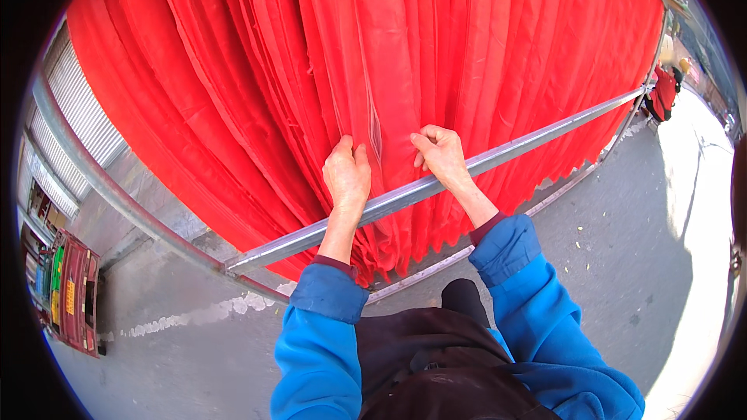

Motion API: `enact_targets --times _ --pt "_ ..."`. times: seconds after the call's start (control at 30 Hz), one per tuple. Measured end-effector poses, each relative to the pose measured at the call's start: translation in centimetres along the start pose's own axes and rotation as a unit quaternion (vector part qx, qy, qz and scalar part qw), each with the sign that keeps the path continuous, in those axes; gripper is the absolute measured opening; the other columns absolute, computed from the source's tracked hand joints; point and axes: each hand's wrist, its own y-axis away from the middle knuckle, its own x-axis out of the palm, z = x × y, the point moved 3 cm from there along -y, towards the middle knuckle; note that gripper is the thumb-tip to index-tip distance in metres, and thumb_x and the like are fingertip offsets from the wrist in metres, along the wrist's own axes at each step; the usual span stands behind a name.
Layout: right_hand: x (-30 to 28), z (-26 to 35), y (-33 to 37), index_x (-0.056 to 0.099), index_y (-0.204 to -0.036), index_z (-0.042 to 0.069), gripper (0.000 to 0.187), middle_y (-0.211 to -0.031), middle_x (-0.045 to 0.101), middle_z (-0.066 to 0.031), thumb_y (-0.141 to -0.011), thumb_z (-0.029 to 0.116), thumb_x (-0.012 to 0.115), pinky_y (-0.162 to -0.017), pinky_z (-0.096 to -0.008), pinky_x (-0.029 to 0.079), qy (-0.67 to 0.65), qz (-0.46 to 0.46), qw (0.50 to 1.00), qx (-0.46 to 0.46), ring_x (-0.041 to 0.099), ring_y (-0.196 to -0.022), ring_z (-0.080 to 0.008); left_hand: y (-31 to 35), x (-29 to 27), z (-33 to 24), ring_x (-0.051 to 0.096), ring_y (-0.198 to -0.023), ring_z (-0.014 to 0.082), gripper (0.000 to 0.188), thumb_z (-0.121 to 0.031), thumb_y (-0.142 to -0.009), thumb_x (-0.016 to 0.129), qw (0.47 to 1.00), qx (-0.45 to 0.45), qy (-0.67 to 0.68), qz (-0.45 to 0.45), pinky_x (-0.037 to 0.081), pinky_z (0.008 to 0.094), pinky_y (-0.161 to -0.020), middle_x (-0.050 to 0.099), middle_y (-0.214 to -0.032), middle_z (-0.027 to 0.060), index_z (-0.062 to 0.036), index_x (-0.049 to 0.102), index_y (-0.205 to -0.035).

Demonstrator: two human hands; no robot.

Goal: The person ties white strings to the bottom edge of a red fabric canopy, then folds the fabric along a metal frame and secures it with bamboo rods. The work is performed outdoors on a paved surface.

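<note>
Long folds of bright red cloth [506,54] hang close together in front of me, with a ragged lower edge near the ground. Both my arms reach over a grey metal rail [537,130] that crosses in front of the cloth. My left hand [347,175] is closed, its fingers pinching a fold. Level with it on the right, my right hand [441,157] pinches the same stretch of cloth between thumb and curled fingers. Between the two hands runs a flat panel of cloth with thin pale threads [375,128] along its left side.
A curved metal pipe [128,206] joins the rail at the left. Beyond it stands a dark red vehicle [74,292] on the grey pavement [202,365]. Corrugated sheeting [84,97] is at far left. A person in red [663,93] is at far right.
</note>
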Motion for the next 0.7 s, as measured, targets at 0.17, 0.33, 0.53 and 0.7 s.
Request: enact_targets --times 0.17,0.33,0.53,0.7 --pt "1.4 0.7 -0.4 0.062 -0.092 -0.002 0.027 -0.070 0.058 0.0012 -0.083 0.022 0.073 -0.050 -0.0214 0.041 0.047 0.027 0.993 -0.101 0.051 -0.061 -0.0042 -0.6 0.6 -1.1 0.061 -0.077 0.0440 0.024 -0.023 -0.086 0.062 0.998 0.019 0.060 -0.004 0.047 0.0497 -0.065 0.062 -0.078 0.0243 0.0003 0.055 -0.089" --pt "3.9 0.7 -1.3 0.064 -0.092 -0.003 0.020 -0.067 0.054 0.0007 -0.088 0.017 0.066 -0.055 -0.0244 0.039 0.102 -0.072 0.957 -0.262 0.045 -0.066 -0.0032 -1.2 0.6 -1.8 0.060 -0.071 0.0438 0.022 -0.020 -0.090 0.059 0.992 0.091 0.037 -0.077 0.047 0.0486 -0.059 0.060 -0.075 0.0240 0.0000 0.054 -0.081" --pt "3.2 -0.6 -1.8 0.058 -0.077 -0.004 0.029 -0.056 0.038 -0.0128 -0.089 0.022 0.063 -0.049 -0.0328 0.036 0.056 -0.080 0.972 -0.213 0.039 -0.054 -0.0119 -0.9 -0.2 -0.9 0.059 -0.069 0.0433 0.026 -0.021 -0.092 0.055 0.990 0.081 0.009 -0.119 0.045 0.0489 -0.057 0.059 -0.072 0.0224 -0.0020 0.054 -0.075" --pt "2.7 -0.8 -1.8 0.065 -0.087 -0.001 0.021 -0.063 0.046 0.0083 -0.093 0.019 0.059 -0.052 -0.0242 0.035 0.021 -0.083 0.982 -0.170 0.039 -0.062 -0.0018 -0.9 -0.4 -0.5 0.059 -0.068 0.0429 0.026 -0.022 -0.092 0.054 0.989 0.063 -0.002 -0.131 0.044 0.0494 -0.057 0.059 -0.073 0.0219 -0.0029 0.054 -0.074"
